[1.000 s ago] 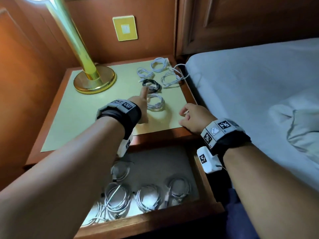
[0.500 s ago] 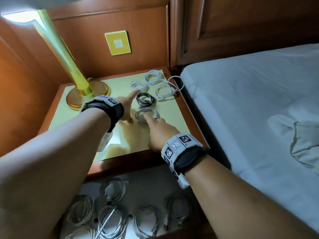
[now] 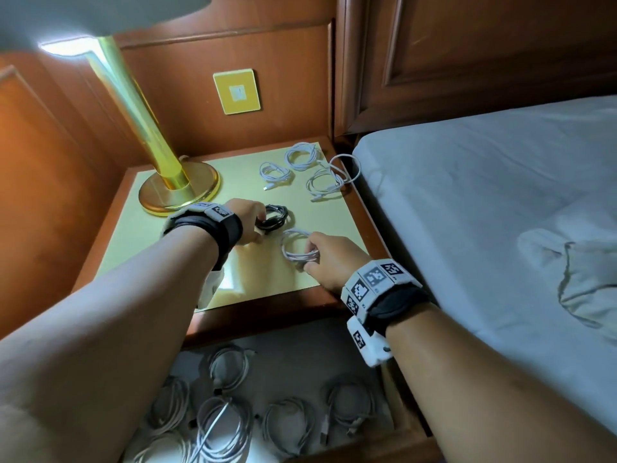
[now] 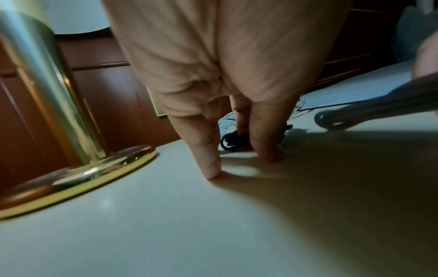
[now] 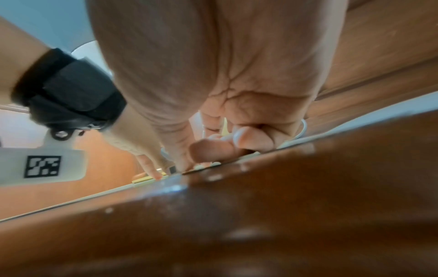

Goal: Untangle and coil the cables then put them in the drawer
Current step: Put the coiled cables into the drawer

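A black coiled cable lies on the nightstand top; my left hand reaches down onto its near edge and pinches it between fingers and thumb. In the left wrist view the black cable sits behind the fingertips that touch the top. Just right of it, my right hand grips a white coiled cable at its near side, with the coil tilted up off the surface. The right wrist view shows curled fingers closed over white cable strands. Three more white coils lie at the back.
A brass lamp base stands at the back left of the nightstand. Below the front edge the open drawer holds several white coiled cables. A bed with a grey sheet runs along the right side.
Both hands moved forward onto the nightstand. The left hand closed on the black coil, and the right hand went from the table's front edge to the white coil and took hold of it.
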The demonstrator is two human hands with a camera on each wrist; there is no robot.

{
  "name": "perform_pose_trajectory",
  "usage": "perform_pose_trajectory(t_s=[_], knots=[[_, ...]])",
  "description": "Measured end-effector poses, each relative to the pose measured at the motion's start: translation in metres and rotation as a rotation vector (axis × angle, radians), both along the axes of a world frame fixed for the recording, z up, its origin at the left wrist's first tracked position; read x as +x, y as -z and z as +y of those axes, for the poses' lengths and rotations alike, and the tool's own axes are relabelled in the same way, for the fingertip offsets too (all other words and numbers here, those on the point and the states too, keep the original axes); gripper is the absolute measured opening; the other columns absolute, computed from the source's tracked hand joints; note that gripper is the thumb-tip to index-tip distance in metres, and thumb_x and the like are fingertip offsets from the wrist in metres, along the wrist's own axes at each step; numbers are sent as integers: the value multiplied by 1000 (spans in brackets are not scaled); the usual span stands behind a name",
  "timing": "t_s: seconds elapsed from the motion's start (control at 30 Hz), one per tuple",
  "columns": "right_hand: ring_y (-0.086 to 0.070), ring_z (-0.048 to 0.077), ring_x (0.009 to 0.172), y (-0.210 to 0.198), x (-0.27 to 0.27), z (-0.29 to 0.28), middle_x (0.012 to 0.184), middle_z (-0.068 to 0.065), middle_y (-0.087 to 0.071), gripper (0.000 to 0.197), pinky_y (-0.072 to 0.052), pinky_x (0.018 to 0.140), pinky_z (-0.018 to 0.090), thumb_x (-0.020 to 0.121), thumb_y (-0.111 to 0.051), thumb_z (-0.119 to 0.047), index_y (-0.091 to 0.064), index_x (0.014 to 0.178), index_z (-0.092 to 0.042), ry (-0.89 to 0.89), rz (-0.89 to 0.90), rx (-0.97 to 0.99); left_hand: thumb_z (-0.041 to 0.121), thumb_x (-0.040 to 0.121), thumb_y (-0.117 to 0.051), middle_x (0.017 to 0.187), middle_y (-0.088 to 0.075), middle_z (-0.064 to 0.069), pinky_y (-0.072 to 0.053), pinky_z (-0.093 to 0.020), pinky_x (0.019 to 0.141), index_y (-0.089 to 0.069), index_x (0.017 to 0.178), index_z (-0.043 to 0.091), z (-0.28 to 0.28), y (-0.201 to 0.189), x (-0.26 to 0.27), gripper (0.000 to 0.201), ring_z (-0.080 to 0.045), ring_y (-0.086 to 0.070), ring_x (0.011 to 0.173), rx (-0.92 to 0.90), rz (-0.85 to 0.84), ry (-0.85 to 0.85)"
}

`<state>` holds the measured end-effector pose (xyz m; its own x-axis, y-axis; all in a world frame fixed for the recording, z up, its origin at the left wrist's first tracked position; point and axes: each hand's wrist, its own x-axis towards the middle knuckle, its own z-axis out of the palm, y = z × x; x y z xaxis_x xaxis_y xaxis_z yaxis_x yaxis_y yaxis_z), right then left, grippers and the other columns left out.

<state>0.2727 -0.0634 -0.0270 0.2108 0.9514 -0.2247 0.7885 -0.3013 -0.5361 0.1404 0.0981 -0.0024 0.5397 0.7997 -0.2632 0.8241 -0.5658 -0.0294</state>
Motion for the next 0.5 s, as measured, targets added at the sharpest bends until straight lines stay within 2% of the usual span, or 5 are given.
perform_pose_trajectory(t_s=[0.17, 0.27, 0.33, 0.4, 0.5], knots=[[-59, 15, 88, -9, 15, -30, 93, -7, -62, 18, -45, 75, 27, 89, -68, -24, -60, 105, -23, 13, 26, 4, 29, 89, -72, 109, -65, -8, -44, -29, 72, -64, 120, 19, -31, 8, -35, 33, -26, -57, 88, -14, -127, -65], [-59, 12, 83, -13, 19, -51, 83, -13, -58, 21, -45, 74, 25, 90, -70, -24, -62, 109, -21, 21, 40, -10, 29, 89, -72, 99, -62, -5, -46, -29, 74, -68, 111, 19, -62, 9, -60, 24, -24, -56, 85, -31, -207, -95], [-66, 14, 77, -16, 18, -65, 82, -11, -62, 19, -52, 74, 27, 90, -71, -22, -62, 107, -22, -15, 102, -50, 28, 87, -74, 97, -60, -3, -44, -28, 75, -71, 107, 21, -86, 8, -78, 20, -21, -55, 85, -63, -254, -115], [-70, 14, 71, -20, 15, -77, 86, -3, -70, 15, -57, 72, 28, 89, -72, -17, -63, 99, -22, -96, 216, -87, 23, 85, -76, 95, -60, -2, -47, -30, 79, -74, 104, 22, -110, 7, -98, 19, -21, -56, 87, -92, -280, -124], [-65, 1, 62, -27, 9, -93, 83, 1, -71, 15, -52, 59, 18, 86, -74, -6, -67, 98, -10, -225, 371, -175, 19, 83, -78, 92, -62, -5, -49, -31, 81, -77, 102, 21, -146, 5, -126, 20, -27, -61, 91, -109, -318, -89]])
